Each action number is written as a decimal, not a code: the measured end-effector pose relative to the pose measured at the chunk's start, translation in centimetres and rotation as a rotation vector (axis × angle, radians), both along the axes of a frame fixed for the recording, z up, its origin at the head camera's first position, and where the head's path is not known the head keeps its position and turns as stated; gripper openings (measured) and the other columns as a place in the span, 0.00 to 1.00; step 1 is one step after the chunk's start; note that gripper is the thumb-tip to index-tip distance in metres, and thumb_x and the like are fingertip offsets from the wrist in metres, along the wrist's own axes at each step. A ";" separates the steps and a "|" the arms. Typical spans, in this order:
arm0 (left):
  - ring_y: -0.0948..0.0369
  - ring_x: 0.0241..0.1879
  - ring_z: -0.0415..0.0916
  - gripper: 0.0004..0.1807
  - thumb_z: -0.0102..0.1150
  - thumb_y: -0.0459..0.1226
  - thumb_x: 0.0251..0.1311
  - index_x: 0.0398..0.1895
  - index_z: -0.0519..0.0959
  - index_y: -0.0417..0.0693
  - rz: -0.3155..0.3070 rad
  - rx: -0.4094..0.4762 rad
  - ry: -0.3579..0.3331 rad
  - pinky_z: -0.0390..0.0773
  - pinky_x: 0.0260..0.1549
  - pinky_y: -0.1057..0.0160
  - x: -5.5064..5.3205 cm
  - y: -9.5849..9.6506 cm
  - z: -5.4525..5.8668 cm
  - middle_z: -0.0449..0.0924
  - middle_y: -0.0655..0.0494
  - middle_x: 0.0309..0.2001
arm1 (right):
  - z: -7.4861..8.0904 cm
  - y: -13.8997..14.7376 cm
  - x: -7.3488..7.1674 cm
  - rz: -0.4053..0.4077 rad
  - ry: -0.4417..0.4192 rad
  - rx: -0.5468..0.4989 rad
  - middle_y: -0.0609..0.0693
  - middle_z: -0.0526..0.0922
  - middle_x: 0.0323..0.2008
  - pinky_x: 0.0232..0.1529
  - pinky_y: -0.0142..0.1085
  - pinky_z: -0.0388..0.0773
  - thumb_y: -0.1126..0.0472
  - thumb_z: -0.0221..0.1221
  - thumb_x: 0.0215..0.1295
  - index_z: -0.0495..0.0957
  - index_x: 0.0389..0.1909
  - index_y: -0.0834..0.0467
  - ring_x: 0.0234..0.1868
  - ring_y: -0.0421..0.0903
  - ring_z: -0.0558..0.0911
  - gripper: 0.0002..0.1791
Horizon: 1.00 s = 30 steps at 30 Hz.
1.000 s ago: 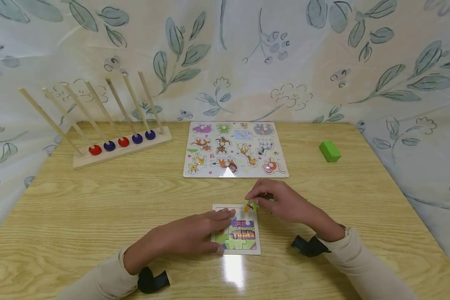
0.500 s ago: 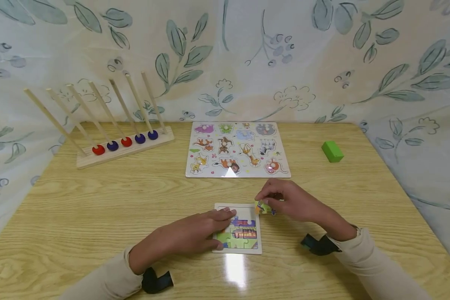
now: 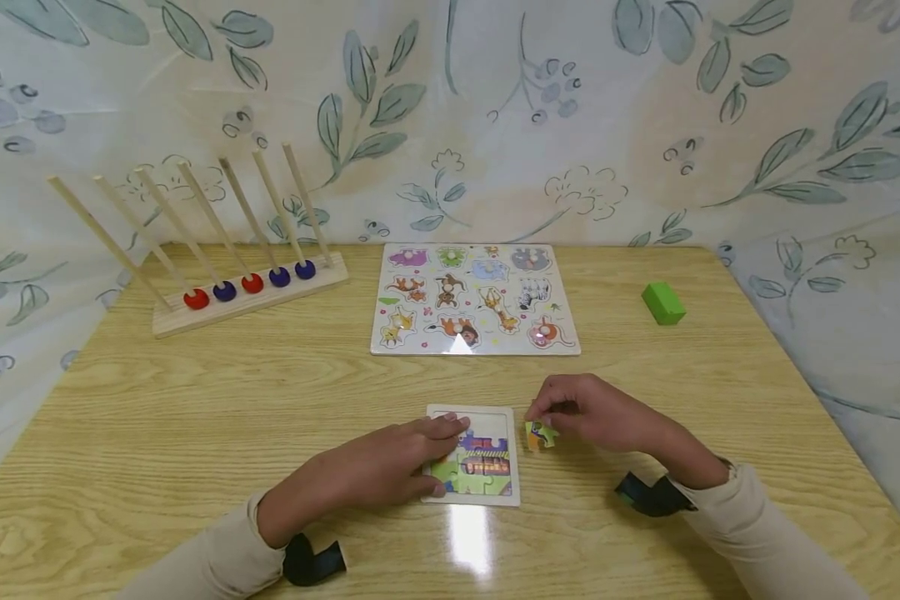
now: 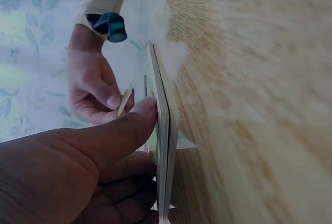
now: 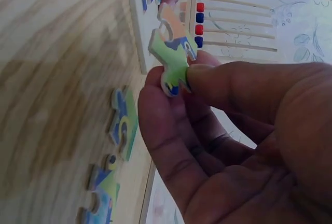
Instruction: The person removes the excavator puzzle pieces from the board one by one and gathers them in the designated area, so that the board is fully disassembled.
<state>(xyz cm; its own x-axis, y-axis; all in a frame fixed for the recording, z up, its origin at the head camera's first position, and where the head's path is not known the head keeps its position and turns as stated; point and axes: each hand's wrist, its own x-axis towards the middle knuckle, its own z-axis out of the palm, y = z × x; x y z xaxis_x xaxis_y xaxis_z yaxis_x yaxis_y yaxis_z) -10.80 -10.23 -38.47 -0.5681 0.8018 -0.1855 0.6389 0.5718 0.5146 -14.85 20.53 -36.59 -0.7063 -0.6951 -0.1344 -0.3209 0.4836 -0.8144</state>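
My right hand (image 3: 600,414) pinches a green and orange jigsaw piece (image 3: 538,435) between thumb and fingers. The piece is just right of a small square puzzle tray (image 3: 487,421) and apart from it. In the right wrist view, the held piece (image 5: 175,55) shows knobs and notches. My left hand (image 3: 375,462) rests on the tray's left side, its fingers extended and covering part of the picture. Joined jigsaw pieces (image 3: 483,462) fill the tray's lower part, while its upper strip shows bare wood. In the left wrist view, my thumb (image 4: 129,125) presses on the tray's face.
In the right wrist view, two loose jigsaw pieces, one upper (image 5: 124,123) and one lower (image 5: 104,195), lie on the table below the right hand. Behind stand an animal knob puzzle board (image 3: 378,346), a wooden peg rack (image 3: 240,305) with red and blue beads, and a green block (image 3: 663,303).
From the tray's upper right corner, my right hand has drawn the jigsaw piece off to the right and slightly nearer. My left hand stays on the tray.
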 end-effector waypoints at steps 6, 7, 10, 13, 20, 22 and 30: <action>0.56 0.72 0.51 0.33 0.58 0.42 0.67 0.72 0.62 0.41 0.001 0.004 -0.004 0.62 0.65 0.57 0.0 -0.1 0.0 0.54 0.53 0.74 | -0.6 0.3 0.2 0.003 0.002 0.001 0.48 0.80 0.39 0.35 0.32 0.77 0.75 0.57 0.65 0.85 0.42 0.61 0.36 0.41 0.76 0.11; 0.56 0.72 0.51 0.33 0.58 0.41 0.68 0.72 0.62 0.41 -0.001 0.005 -0.002 0.63 0.65 0.57 0.0 -0.1 0.0 0.54 0.53 0.74 | -0.6 0.4 0.3 0.002 0.005 0.006 0.48 0.80 0.39 0.35 0.32 0.77 0.74 0.57 0.65 0.85 0.42 0.61 0.36 0.41 0.76 0.11; 0.56 0.72 0.51 0.31 0.56 0.40 0.69 0.72 0.62 0.40 -0.004 0.012 -0.002 0.63 0.65 0.57 0.0 -0.1 0.1 0.54 0.52 0.74 | -0.7 0.5 0.5 0.004 0.015 0.018 0.47 0.81 0.39 0.35 0.32 0.77 0.73 0.58 0.65 0.85 0.43 0.61 0.37 0.40 0.76 0.11; 0.56 0.73 0.51 0.31 0.57 0.40 0.68 0.72 0.63 0.40 -0.005 0.014 -0.020 0.62 0.65 0.56 -0.1 -0.1 0.1 0.54 0.52 0.74 | -0.8 0.6 0.6 0.004 0.015 0.032 0.47 0.80 0.38 0.34 0.32 0.77 0.73 0.58 0.65 0.85 0.43 0.60 0.36 0.40 0.76 0.11; 0.56 0.73 0.50 0.32 0.59 0.39 0.67 0.72 0.62 0.40 -0.009 0.002 -0.048 0.61 0.66 0.56 -0.2 -0.2 0.3 0.53 0.52 0.75 | -1.0 0.7 0.7 0.000 0.032 0.050 0.45 0.80 0.37 0.31 0.31 0.76 0.73 0.59 0.65 0.85 0.42 0.60 0.33 0.39 0.74 0.10; 0.56 0.73 0.50 0.33 0.59 0.39 0.67 0.72 0.62 0.40 -0.008 0.004 -0.053 0.61 0.66 0.55 -0.2 -0.2 0.3 0.53 0.52 0.75 | -1.0 0.8 0.8 0.002 0.034 0.047 0.45 0.80 0.36 0.32 0.32 0.77 0.73 0.59 0.65 0.85 0.42 0.60 0.33 0.39 0.74 0.10; 0.56 0.72 0.53 0.33 0.59 0.40 0.67 0.71 0.63 0.38 -0.005 0.027 -0.031 0.62 0.65 0.56 -0.3 -0.3 0.2 0.57 0.51 0.73 | -0.9 0.8 0.8 0.005 0.046 0.035 0.46 0.82 0.38 0.34 0.32 0.77 0.72 0.60 0.65 0.84 0.43 0.62 0.35 0.39 0.76 0.09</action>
<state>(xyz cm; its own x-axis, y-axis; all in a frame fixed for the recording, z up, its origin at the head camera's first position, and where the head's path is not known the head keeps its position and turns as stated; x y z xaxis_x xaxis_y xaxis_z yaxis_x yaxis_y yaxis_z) -11.12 -10.49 -38.30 -0.5584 0.8096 -0.1811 0.6256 0.5543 0.5490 -14.07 21.32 -37.54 -0.7089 -0.6939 -0.1264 -0.3596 0.5097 -0.7816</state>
